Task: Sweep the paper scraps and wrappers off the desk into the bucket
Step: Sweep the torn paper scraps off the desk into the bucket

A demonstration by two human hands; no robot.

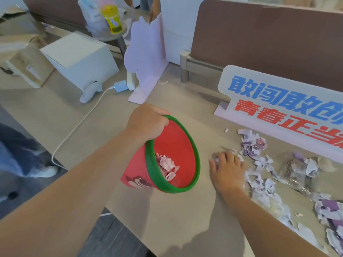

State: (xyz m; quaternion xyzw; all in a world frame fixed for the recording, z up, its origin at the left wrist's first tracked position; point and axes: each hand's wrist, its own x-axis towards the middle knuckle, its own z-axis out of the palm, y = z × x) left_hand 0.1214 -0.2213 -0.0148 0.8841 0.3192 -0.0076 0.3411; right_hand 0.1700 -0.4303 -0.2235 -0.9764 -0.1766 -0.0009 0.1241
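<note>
My left hand [146, 125] grips the green rim of a red bucket [178, 145], tilted on its side with its mouth facing right over the desk. Some pale paper scraps [167, 166] lie inside it. My right hand [227, 168] lies flat, palm down, on the desk just right of the bucket's mouth, fingers spread over a few white scraps. White and purple torn paper scraps [263, 182] and clear plastic wrappers [293, 169] are strewn on the desk to the right of that hand, reaching the lower right corner.
A white sign with blue and red characters [282, 112] stands behind the scraps. A pale purple cutout board [146, 58], a white box [79, 54], a charger with a white cable [83, 119] and a yellow bottle [111, 17] sit further back. The desk edge [104, 204] runs lower left.
</note>
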